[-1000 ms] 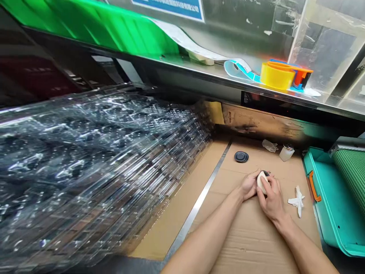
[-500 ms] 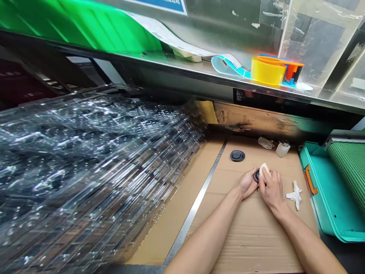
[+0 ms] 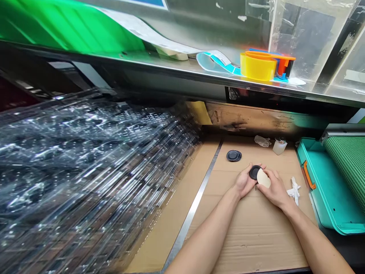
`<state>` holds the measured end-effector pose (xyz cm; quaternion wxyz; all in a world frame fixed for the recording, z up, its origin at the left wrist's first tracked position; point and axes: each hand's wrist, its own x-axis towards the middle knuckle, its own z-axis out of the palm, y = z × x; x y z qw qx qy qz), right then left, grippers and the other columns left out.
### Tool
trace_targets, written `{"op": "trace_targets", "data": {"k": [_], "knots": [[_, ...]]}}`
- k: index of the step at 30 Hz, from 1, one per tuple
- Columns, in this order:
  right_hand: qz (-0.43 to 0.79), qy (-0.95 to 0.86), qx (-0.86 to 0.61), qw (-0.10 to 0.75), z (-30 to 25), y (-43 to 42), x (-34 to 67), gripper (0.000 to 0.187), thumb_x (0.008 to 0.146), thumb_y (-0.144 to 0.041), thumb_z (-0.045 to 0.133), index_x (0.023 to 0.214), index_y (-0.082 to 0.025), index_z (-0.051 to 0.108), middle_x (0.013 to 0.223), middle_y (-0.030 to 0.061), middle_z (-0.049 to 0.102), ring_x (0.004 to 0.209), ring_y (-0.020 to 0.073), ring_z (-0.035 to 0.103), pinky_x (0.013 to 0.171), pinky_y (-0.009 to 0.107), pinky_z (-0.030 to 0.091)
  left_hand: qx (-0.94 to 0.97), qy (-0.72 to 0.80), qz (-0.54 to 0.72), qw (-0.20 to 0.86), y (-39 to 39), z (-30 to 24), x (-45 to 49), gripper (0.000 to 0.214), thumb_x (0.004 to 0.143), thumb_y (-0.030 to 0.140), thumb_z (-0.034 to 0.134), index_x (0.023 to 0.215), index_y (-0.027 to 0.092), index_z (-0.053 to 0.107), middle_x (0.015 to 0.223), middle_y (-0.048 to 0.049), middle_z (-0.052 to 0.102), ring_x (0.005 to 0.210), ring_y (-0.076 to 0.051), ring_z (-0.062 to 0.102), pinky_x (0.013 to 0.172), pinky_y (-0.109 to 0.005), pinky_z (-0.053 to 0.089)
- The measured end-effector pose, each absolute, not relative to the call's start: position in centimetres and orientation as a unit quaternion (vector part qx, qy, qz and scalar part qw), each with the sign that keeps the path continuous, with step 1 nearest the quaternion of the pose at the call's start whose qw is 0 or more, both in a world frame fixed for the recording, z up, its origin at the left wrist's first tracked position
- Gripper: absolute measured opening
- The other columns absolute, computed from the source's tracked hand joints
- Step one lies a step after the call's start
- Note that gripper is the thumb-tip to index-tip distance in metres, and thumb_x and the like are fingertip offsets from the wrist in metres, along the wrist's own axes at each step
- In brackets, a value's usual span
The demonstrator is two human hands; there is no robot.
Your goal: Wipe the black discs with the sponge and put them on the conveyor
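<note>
Between my two hands is a round black disc (image 3: 254,172) with a raised rim. My left hand (image 3: 244,182) grips it from the left side. A cream-coloured, flat oval pad (image 3: 263,178) is held in my right hand (image 3: 275,189), thumb below and fingers behind it. The pad overlaps the disc's right edge; whether they touch I cannot tell. Behind my left hand, a small pile of similar black discs (image 3: 234,155) lies on the cardboard (image 3: 245,236). A crumpled white scrap (image 3: 294,191) lies right of my right hand.
Stacked clear plastic trays (image 3: 94,171) fill the left side. A teal bin (image 3: 327,201) with an orange handle stands right, beside a green mesh belt (image 3: 348,160). A small pump bottle (image 3: 280,146) sits at the back. Above runs a metal shelf (image 3: 171,70) with a yellow tape roll (image 3: 257,66).
My right hand has turned the pad so its flat face shows, and more of the black disc is visible. The whole view has shifted slightly.
</note>
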<state>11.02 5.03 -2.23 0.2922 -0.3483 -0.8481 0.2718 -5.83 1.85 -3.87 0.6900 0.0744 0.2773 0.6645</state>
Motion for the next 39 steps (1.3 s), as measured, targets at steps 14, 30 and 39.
{"op": "trace_targets", "data": {"k": [14, 30, 39], "knots": [[0.476, -0.778, -0.337, 0.236, -2.1, 5.0, 10.1, 0.033, 0.089, -0.044, 0.063, 0.108, -0.019, 0.073, 0.093, 0.0035, 0.075, 0.081, 0.0175, 0.067, 0.073, 0.027, 0.052, 0.130, 0.286, 0.644, 0.697, 0.8, -3.8, -4.6, 0.034, 0.100, 0.036, 0.051, 0.114, 0.012, 0.070, 0.126, -0.0179, 0.070, 0.117, -0.030, 0.066, 0.110, -0.047, 0.045], [0.063, -0.844, -0.507, 0.162, -2.3, 4.3, 9.1, 0.046, 0.106, -0.045, 0.039, 0.145, -0.027, 0.054, 0.113, 0.0096, 0.075, 0.087, 0.0214, 0.072, 0.073, 0.027, 0.048, 0.088, 0.285, 0.660, 0.689, 1.3, -4.2, -4.5, 0.030, 0.103, 0.029, 0.048, 0.101, 0.010, 0.071, 0.112, -0.0157, 0.074, 0.110, -0.024, 0.068, 0.108, -0.041, 0.049], [0.038, -0.853, -0.503, 0.138, -2.1, 4.8, 8.8, 0.048, 0.107, -0.048, 0.034, 0.147, -0.027, 0.051, 0.114, 0.0102, 0.074, 0.088, 0.0207, 0.071, 0.071, 0.026, 0.046, 0.088, 0.304, 0.660, 0.682, 1.3, -4.5, -4.3, 0.029, 0.102, 0.029, 0.050, 0.101, 0.010, 0.071, 0.111, -0.0165, 0.074, 0.112, -0.026, 0.068, 0.105, -0.043, 0.052]]}}
